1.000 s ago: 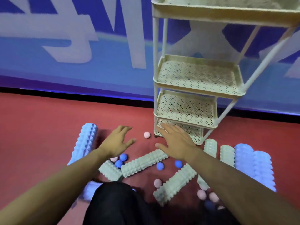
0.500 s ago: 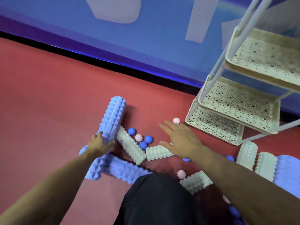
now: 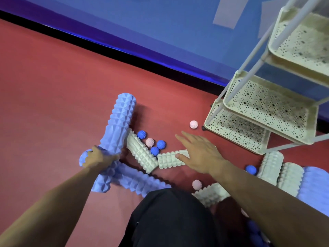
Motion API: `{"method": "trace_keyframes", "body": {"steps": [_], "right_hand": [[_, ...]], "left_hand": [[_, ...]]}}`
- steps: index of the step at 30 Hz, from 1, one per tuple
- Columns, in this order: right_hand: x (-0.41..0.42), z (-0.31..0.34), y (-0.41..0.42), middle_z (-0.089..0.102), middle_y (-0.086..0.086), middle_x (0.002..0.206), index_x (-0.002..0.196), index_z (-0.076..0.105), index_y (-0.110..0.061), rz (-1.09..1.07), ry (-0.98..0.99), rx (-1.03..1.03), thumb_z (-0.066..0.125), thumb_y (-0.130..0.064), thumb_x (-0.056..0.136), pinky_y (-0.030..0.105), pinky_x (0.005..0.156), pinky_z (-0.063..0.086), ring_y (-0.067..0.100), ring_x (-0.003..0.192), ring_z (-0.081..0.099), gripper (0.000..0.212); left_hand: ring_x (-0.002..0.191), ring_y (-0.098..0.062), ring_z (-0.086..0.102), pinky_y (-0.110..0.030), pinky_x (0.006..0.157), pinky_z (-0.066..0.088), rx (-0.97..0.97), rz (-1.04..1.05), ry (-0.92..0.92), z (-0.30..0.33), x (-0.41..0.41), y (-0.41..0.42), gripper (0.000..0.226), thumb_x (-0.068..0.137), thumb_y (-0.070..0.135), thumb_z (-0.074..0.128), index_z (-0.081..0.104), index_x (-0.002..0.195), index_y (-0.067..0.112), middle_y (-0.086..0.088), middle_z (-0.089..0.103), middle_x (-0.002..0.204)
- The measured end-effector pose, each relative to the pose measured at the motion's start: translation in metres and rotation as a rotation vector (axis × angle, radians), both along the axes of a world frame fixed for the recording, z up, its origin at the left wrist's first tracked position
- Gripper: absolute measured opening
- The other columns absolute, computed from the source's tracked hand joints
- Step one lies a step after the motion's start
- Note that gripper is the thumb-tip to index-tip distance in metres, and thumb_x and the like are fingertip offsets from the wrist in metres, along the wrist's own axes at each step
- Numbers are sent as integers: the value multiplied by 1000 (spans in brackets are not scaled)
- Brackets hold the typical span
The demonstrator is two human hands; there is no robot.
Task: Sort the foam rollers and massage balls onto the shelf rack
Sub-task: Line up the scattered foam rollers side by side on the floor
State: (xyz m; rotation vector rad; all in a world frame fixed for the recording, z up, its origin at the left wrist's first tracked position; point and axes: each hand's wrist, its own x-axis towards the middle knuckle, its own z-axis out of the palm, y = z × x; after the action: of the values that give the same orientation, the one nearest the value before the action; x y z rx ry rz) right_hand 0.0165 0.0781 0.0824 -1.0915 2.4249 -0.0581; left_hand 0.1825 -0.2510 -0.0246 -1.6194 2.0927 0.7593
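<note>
Your left hand (image 3: 98, 157) is gripping the blue roller (image 3: 117, 125); right hand (image 3: 199, 154) is hovering open. Lifting risks scattering adjacent balls (image 3: 154, 145).

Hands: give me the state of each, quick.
Left hand: fingers curled round the end of the blue foam roller.
Right hand: open, fingers spread, holding nothing.

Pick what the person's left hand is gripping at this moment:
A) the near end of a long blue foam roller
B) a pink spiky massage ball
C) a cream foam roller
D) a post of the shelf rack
A: the left hand curls round the lower end of the long blue foam roller, which angles up off the red floor.
</note>
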Motion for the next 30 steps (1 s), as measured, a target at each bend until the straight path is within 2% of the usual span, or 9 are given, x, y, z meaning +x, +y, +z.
{"method": "trace_keyframes", "body": {"steps": [3, 8, 11, 15, 17, 20, 25, 30], "right_hand": [[-2, 2, 3, 10, -6, 169, 160, 10, -35, -14, 1, 5, 36, -63, 99, 38, 123, 14, 17, 152, 20, 72], [-7, 24, 6, 7, -7, 169, 160, 8, -35, -39, 26, 4, 36, -64, 99, 38, 123, 14, 17, 153, 18, 72], [-7, 47, 9, 9, -7, 169, 159, 9, -37, -66, 56, -32, 37, -65, 98, 39, 124, 15, 18, 152, 20, 73], [-7, 89, 16, 13, -5, 168, 160, 13, -35, -79, 134, -79, 40, -64, 98, 40, 123, 19, 20, 151, 24, 74], [-5, 114, 21, 13, -5, 168, 160, 14, -33, -83, 173, -100, 40, -65, 98, 40, 122, 20, 19, 151, 24, 75], [-2, 155, 35, 17, -8, 167, 160, 17, -32, -116, 220, -132, 41, -66, 97, 39, 120, 22, 18, 150, 26, 75], [9, 210, 84, 15, -8, 168, 160, 16, -32, -186, 279, -136, 47, -71, 92, 40, 122, 23, 18, 152, 23, 85], [25, 259, 146, 19, -7, 167, 159, 16, -31, -229, 328, -155, 51, -72, 89, 40, 120, 28, 18, 150, 27, 89]], "left_hand": [[113, -40, 59, -40, 81, 45, -7, -27, 66, 1, 1, -4, 95, 67, 49, 87, 44, 136, -1, -22, 58, 127], [98, -38, 63, -44, 85, 55, -51, -130, 166, 30, -12, -13, 93, 60, 72, 79, 59, 121, 5, -18, 62, 118], [97, -35, 64, -40, 80, 54, -81, -297, 172, 62, -24, -13, 94, 59, 76, 75, 58, 126, 12, -15, 61, 117], [81, -30, 61, -35, 64, 49, -182, -586, 227, 120, -45, -3, 81, 53, 84, 64, 62, 102, 21, -7, 63, 94], [83, -26, 58, -35, 67, 49, -209, -711, 252, 158, -56, 10, 75, 54, 82, 63, 60, 102, 25, -1, 58, 91], [90, -20, 54, -36, 78, 50, -244, -881, 285, 217, -70, 38, 71, 57, 81, 64, 56, 107, 31, 6, 51, 100], [87, -19, 55, -33, 72, 45, -378, -1226, 331, 296, -93, 86, 60, 63, 75, 61, 58, 105, 32, 7, 52, 95], [72, -18, 58, -31, 64, 49, -448, -1378, 289, 361, -96, 140, 50, 57, 73, 63, 55, 83, 31, 6, 59, 84]]}}
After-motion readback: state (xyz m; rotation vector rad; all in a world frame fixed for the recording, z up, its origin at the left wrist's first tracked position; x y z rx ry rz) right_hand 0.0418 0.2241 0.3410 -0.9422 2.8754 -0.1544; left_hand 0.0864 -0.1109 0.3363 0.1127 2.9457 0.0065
